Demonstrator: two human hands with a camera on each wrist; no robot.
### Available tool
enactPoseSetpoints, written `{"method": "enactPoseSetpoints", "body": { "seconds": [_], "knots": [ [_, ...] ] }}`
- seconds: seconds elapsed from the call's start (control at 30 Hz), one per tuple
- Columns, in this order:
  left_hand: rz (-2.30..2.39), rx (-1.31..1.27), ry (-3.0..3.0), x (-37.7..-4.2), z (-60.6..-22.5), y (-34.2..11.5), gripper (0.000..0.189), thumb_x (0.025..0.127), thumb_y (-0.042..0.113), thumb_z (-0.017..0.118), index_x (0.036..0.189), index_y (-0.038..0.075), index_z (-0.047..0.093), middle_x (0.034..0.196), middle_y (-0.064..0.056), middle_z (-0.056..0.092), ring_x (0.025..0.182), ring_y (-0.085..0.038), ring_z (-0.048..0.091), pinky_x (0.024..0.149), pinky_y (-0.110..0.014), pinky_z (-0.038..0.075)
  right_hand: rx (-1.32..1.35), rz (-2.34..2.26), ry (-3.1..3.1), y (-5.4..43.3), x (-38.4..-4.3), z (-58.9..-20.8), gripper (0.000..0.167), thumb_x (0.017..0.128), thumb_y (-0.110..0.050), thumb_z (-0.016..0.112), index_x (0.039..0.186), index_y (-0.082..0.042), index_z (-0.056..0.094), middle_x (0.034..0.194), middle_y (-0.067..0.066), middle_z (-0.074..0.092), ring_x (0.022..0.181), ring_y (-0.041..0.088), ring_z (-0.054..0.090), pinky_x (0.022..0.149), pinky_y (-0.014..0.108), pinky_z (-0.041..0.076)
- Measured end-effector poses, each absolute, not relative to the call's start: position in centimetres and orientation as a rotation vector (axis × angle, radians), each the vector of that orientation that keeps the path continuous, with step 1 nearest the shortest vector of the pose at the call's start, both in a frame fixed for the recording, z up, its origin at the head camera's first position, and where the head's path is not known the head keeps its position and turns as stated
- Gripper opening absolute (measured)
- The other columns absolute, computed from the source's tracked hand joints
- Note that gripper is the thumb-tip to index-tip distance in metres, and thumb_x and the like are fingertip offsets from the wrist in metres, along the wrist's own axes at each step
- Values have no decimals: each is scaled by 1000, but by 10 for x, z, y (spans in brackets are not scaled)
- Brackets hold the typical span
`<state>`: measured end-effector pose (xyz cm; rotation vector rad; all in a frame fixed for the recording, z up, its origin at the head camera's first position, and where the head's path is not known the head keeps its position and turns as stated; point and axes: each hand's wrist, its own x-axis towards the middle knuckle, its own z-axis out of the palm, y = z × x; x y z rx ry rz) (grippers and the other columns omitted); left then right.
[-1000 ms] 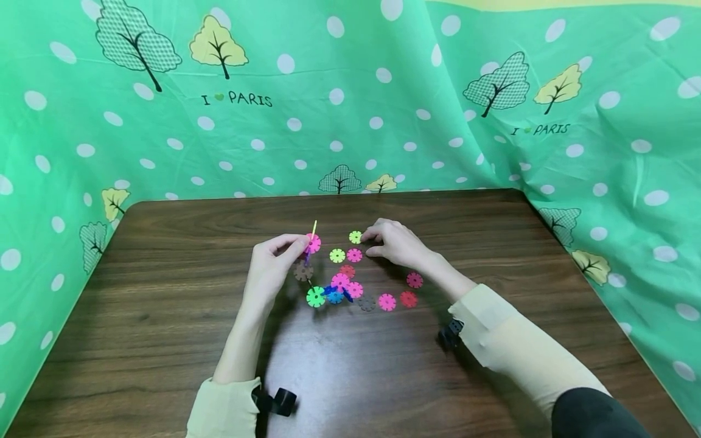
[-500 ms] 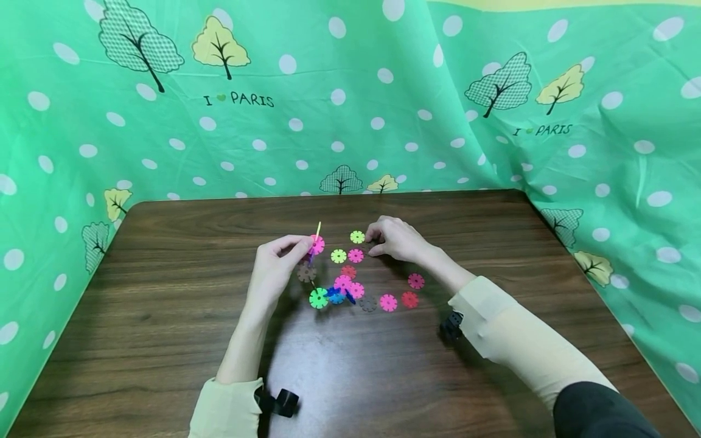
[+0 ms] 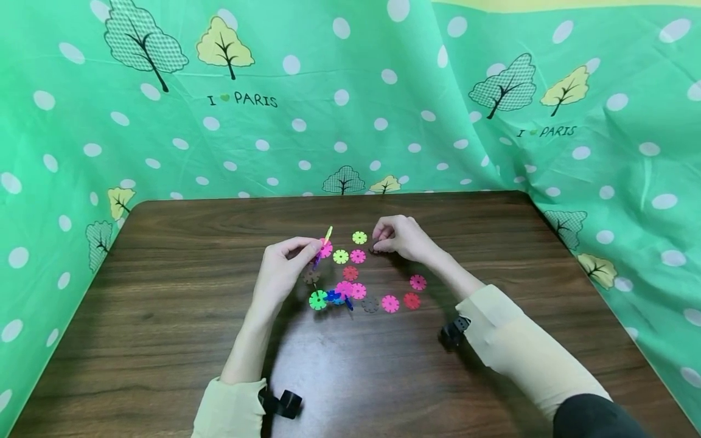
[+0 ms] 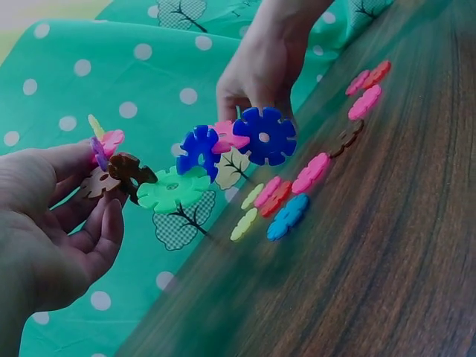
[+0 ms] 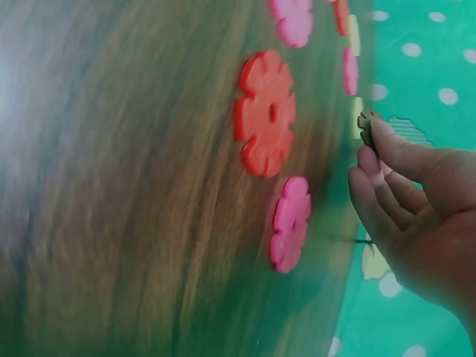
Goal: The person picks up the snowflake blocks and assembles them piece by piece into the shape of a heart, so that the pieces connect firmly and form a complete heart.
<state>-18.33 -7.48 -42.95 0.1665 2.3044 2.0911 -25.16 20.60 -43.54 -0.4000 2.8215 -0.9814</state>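
Note:
My left hand (image 3: 279,271) pinches one end of a chain of interlocked notched flower discs. In the left wrist view the chain includes a yellow disc (image 4: 95,125), brown discs (image 4: 132,177), a green disc (image 4: 175,192) and a blue disc (image 4: 268,141) at its far end. It hangs above the table, tilted. My right hand (image 3: 405,238) pinches a single brown disc (image 5: 366,129) between thumb and fingertips, to the right of the loose discs. The hand's fingers partly cover that disc.
Loose discs lie flat on the dark wooden table (image 3: 493,255): yellow (image 3: 359,237), pink (image 3: 358,256), red (image 3: 412,300) and grey-brown (image 3: 370,305) among them. A green dotted cloth (image 3: 339,121) hangs behind the table and along its sides.
My right hand's fingers have drawn together on the brown disc, and its edge now shows beneath them. My left hand has shifted slightly right, and the yellow disc on the chain leans more to the right.

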Motion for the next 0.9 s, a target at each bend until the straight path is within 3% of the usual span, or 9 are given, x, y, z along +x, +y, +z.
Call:
{"method": "enactPoseSetpoints", "body": {
  "seconds": [0.27, 0.53, 0.73, 0.9],
  "knots": [
    [2043, 273, 2344, -181, -428, -71, 19, 96, 26, 74, 104, 10, 80, 86, -5, 74, 70, -14, 60, 65, -25, 52, -310, -1359, 2783, 206, -231, -428, 11, 91, -5, 76, 103, -5, 73, 90, 14, 73, 72, 16, 68, 70, 26, 58],
    [1930, 415, 2459, -177, -425, -66, 14, 95, 28, 75, 99, 16, 80, 88, -4, 76, 73, -14, 62, 67, -23, 52, -217, -1727, 2649, 201, -211, -429, 19, 92, -1, 74, 110, 4, 70, 99, 22, 75, 74, 9, 71, 73, 23, 61],
    [1933, 495, 2510, -175, -424, -63, 10, 95, 27, 76, 98, 18, 80, 90, -2, 78, 74, -13, 63, 66, -22, 51, -186, -1895, 2554, 195, -196, -423, 23, 92, -4, 75, 113, 4, 69, 92, 10, 73, 79, 19, 75, 76, 27, 63],
    [1921, 578, 2566, -173, -423, -61, 9, 94, 24, 77, 98, 17, 81, 91, 0, 78, 75, -13, 63, 67, -23, 52, -191, -2039, 2468, 188, -182, -416, 29, 92, -5, 76, 116, 8, 65, 90, 2, 71, 78, 15, 75, 79, 28, 63]
  ]
}}
